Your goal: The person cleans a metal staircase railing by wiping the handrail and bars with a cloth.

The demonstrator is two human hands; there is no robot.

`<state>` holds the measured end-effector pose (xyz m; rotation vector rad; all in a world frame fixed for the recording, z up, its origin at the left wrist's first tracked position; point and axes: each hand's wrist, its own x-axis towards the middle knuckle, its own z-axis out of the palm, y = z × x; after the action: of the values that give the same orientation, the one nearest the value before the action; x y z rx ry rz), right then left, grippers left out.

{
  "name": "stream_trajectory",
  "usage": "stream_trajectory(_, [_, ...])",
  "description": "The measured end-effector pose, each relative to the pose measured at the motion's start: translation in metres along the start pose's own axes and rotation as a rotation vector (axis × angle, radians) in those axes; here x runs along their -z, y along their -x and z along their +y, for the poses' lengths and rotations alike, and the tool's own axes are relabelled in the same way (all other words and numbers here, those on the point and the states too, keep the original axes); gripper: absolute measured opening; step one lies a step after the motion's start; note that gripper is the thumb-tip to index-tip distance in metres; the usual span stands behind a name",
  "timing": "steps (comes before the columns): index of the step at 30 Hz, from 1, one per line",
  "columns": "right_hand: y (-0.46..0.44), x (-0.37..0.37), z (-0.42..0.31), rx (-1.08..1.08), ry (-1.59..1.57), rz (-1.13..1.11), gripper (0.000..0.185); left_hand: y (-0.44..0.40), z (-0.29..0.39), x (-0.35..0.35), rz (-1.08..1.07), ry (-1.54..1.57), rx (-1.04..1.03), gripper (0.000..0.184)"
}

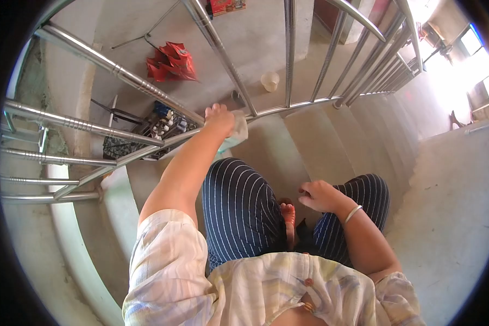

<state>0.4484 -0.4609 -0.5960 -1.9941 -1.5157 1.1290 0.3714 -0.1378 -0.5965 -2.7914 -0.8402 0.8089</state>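
Observation:
My left hand [219, 119] is closed at the lower rail of the metal railing [174, 140], beside the foot of an upright bar. A pale, thin cloth [236, 133] hangs from it on the right side, over the steps. My right hand [317, 195] rests by my right knee, its fingers curled in; whether anything lies inside them is hidden. A light bangle circles the right wrist. Striped dark trousers [239, 209] cover my bent knees, and a foot in a red sandal [289, 213] shows between them.
Stairs [320, 141] curve down beyond my knees. Metal bars run along the left and the top. Past them are a red bag [171, 62], a pale bucket [269, 81] and a rack of shoes [165, 126]. A wall [451, 179] stands at the right.

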Motion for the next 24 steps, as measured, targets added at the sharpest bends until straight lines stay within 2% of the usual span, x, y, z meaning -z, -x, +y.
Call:
stream_trajectory(1, [0.002,0.000,0.000,0.017,0.016,0.005,0.027,0.000,0.004,-0.002,-0.032,0.033,0.014,0.047])
stream_trajectory(5, [0.011,0.001,-0.002,0.020,-0.058,0.048,0.025,-0.013,0.014,-0.015,-0.051,0.089,-0.044,0.049])
stream_trajectory(8, [0.016,-0.002,0.004,-0.032,-0.096,0.060,0.024,-0.035,0.032,-0.027,0.022,0.086,-0.050,0.047])
stream_trajectory(11, [0.018,-0.006,0.010,0.046,-0.042,0.096,0.024,-0.047,0.035,-0.029,0.048,0.268,-0.001,0.045])
stream_trajectory(13, [0.017,-0.007,0.010,-0.006,-0.068,0.055,0.024,-0.038,0.034,-0.011,-0.064,0.372,0.022,0.039])
stream_trajectory(14, [0.016,-0.005,0.009,-0.019,-0.067,0.046,0.025,-0.043,0.033,-0.015,-0.051,0.372,0.019,0.039])
stream_trajectory(17, [0.009,-0.007,0.012,-0.015,-0.052,0.043,0.027,-0.046,0.029,-0.030,-0.033,0.228,0.116,0.035])
stream_trajectory(19, [0.006,-0.010,0.009,-0.024,-0.039,0.051,0.028,-0.026,0.019,0.003,-0.278,0.003,0.061,0.038])
stream_trajectory(20, [0.005,-0.012,0.008,-0.028,-0.019,0.050,0.028,-0.019,0.016,0.019,-0.385,-0.165,0.101,0.036])
stream_trajectory(24, [0.007,-0.003,-0.001,-0.008,-0.055,0.031,0.028,-0.011,-0.011,0.032,-0.534,-0.331,0.170,0.039])
